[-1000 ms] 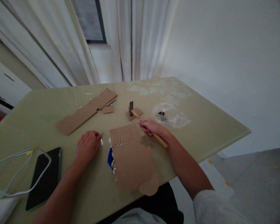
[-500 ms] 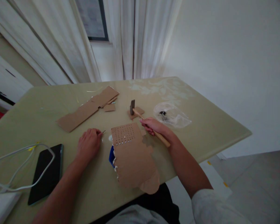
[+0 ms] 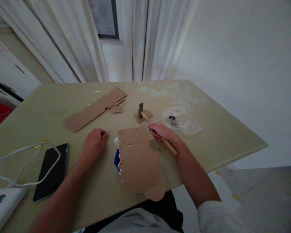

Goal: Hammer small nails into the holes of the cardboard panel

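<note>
Cardboard lies nearest the person: a torn brown sheet (image 3: 138,161) resting on the table (image 3: 38,110), its lower edge overhanging the near rim, with something blue (image 3: 116,159) tucked under its left side. The far end of the sheet carries a grid of small dots (image 3: 131,141). Most look like dark holes, while the nearest row shows pale spots that may be nail heads, though the view is too coarse to be sure. Judged from that, the grid seems only partly filled, with most rows yet to take a nail.

Just left of the sheet, the left hand (image 3: 93,145) rests on the table with its fingers pinched together on a thin nail (image 3: 108,132), which pokes out from the fingertips towards the grid but does not touch the cardboard. On the other side, the right hand (image 3: 161,132) is clenched round the wooden handle of a small hammer (image 3: 147,119). The handle runs back past the wrist, and the dark head (image 3: 141,110) stands just beyond the grid, apart from the nail and above a small cardboard scrap (image 3: 145,115).

Further left lie a black phone (image 3: 52,171), a white cable (image 3: 21,158) and a white device (image 3: 2,207). Beyond the hands, a long cardboard strip (image 3: 94,108) sits to the left and a clear plastic bag (image 3: 181,120) holding small dark items to the right.
</note>
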Action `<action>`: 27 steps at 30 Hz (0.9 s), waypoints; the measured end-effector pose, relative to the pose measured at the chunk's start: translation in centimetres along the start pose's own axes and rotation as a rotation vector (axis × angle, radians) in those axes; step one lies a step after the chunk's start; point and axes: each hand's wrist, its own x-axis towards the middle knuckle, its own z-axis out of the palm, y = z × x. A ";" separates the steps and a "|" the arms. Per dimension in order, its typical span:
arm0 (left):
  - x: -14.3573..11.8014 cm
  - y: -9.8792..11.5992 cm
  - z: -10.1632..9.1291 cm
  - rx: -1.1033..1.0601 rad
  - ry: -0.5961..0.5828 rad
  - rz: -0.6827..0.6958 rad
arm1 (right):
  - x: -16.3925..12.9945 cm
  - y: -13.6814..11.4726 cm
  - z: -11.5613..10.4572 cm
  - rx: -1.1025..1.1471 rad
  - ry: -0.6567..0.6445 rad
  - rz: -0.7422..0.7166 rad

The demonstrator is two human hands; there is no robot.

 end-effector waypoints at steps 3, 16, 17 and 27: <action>0.4 -0.2 -0.8 -0.185 0.086 -0.104 | -0.5 -0.1 -0.3 -0.002 0.017 -0.066; 0.2 1.5 -1.7 -0.505 0.249 -0.180 | -2.0 -1.9 0.7 0.409 0.030 -0.535; 0.0 1.7 -1.7 -0.532 0.257 -0.152 | -2.2 -2.0 0.8 0.439 0.031 -0.567; -2.5 8.4 -4.8 -0.920 0.230 0.057 | -1.5 -2.1 0.3 0.498 0.337 -0.802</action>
